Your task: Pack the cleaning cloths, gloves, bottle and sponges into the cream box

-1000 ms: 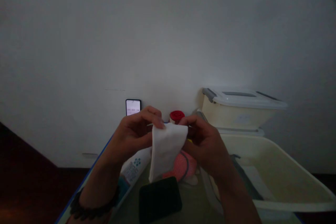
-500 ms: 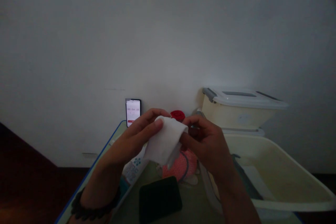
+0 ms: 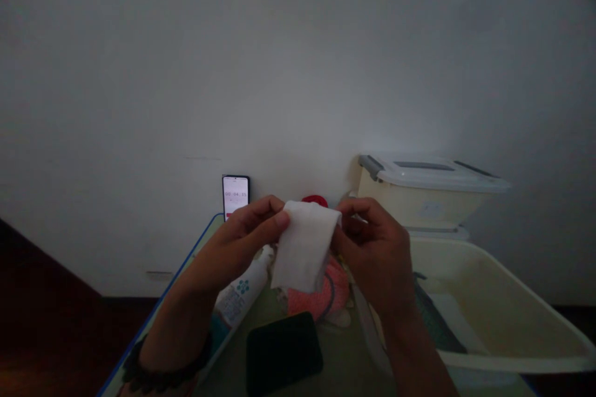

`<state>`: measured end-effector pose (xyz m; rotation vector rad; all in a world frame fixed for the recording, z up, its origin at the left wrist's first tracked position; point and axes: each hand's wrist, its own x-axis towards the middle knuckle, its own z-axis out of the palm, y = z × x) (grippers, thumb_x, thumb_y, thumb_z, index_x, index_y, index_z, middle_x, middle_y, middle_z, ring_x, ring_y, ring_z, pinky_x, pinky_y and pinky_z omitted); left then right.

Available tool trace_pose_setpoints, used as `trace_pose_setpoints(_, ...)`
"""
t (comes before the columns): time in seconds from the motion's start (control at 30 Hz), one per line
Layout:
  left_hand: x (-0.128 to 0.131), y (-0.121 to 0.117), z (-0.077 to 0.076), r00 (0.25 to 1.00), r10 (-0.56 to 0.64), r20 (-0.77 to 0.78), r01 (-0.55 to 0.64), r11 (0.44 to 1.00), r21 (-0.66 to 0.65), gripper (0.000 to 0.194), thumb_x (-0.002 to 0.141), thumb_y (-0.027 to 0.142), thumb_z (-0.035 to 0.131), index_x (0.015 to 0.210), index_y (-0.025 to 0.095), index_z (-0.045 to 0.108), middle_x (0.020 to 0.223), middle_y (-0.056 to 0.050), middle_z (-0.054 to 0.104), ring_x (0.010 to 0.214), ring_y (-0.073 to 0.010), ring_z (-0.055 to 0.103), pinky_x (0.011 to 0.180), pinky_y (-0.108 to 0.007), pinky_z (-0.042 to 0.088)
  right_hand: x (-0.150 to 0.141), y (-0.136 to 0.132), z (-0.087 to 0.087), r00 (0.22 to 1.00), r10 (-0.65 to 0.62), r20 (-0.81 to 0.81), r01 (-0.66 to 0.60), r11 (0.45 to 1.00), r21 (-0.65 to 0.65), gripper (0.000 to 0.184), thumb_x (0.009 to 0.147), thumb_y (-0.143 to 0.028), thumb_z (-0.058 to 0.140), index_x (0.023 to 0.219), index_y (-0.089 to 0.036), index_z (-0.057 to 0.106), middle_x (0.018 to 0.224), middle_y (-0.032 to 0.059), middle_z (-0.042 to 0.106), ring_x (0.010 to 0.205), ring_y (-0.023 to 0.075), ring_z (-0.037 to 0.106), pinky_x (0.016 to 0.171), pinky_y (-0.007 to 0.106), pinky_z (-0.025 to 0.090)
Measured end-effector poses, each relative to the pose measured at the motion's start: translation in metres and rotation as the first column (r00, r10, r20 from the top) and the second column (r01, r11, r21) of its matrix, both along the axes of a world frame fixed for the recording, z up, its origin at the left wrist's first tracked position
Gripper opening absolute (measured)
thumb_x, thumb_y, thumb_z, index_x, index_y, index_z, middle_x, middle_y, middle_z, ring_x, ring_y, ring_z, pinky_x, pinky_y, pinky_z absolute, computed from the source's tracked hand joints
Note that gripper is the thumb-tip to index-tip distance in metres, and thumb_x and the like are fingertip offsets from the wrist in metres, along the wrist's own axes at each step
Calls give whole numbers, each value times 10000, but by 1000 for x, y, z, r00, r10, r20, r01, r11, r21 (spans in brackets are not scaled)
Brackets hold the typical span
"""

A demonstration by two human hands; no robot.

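Note:
A small folded white cloth [image 3: 305, 248] hangs between my two hands above the table. My left hand [image 3: 249, 232] pinches its upper left corner between thumb and fingers. At the upper right corner, my right hand [image 3: 370, 236] is closed on the edge, its fingertips partly hidden behind the fabric. Below and behind the cloth lies a pink knitted item [image 3: 321, 298] with a grey line across it, partly covered. A red item [image 3: 315, 200] shows just above the cloth's top edge.
A white bottle [image 3: 242, 291] lies beside my left forearm. In front sits a dark rectangular object [image 3: 284, 353]. A phone [image 3: 236, 195] showing a timer leans on the wall. To the right are an open cream bin [image 3: 507, 363] and a lidded storage box [image 3: 419, 198].
The cloth has been drawn straighter and flatter between my hands, its top edge now nearly level. My right hand has shifted slightly to the right, and more of the bottle shows.

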<state>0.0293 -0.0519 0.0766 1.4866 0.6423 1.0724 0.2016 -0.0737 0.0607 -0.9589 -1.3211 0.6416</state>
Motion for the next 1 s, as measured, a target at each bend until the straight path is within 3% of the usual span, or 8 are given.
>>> trace_pose_setpoints(0.23,-4,3,2,998,-31,-56,34,998,51,143,757,270,664,753,127,659,704,-10,611,649,-104,550,584,-192,454,2,2,-3,989,-64,131,44,988,148,153,701,-136,667,768,-216,556,657,-61,523,575,76,498,524,208,414)
trace_pose_setpoints(0.37,-4,4,2,999,2,-47,0,999,40,78,740,217,685,760,142,680,726,-4,636,639,-98,568,577,-190,466,2,1,0,988,132,76,-134,991,23,122,739,-173,646,808,-213,553,698,-39,544,608,92,517,538,219,431)
trace_pose_setpoints(0.47,-4,3,4,999,17,-29,-17,1000,15,62,713,184,706,740,143,667,695,4,642,609,-99,579,550,-191,476,3,-3,4,955,297,-17,-297,950,-99,59,806,-237,587,853,-209,563,680,-36,552,588,90,525,535,216,444)
trace_pose_setpoints(0.63,-4,3,5,999,52,1,-52,999,11,123,682,137,726,754,144,626,694,5,654,623,-111,607,557,-196,499,6,-7,4,914,406,-26,-407,910,-80,226,842,-417,534,931,-213,575,747,-11,577,661,108,550,600,234,463)
trace_pose_setpoints(0.8,0,3,5,996,83,41,-85,994,74,256,664,84,735,801,163,534,702,40,618,613,-81,594,542,-158,488,4,-5,0,945,299,133,-288,953,-97,344,773,-395,636,1065,-243,537,1047,38,591,841,147,569,716,273,473)
trace_pose_setpoints(0.9,1,3,3,995,79,67,-85,992,96,357,678,74,726,905,195,479,772,49,614,706,-90,618,618,-172,516,1,-3,2,952,249,176,-233,967,-107,262,788,-355,626,1007,-217,583,937,27,629,810,145,588,695,260,475)
trace_pose_setpoints(1.0,0,3,0,1000,13,25,-15,996,89,444,678,84,732,992,226,453,867,42,621,776,-109,629,665,-211,537,-1,-4,6,970,215,117,-201,972,-121,171,808,-327,601,916,-200,637,785,3,648,731,132,600,637,233,470)
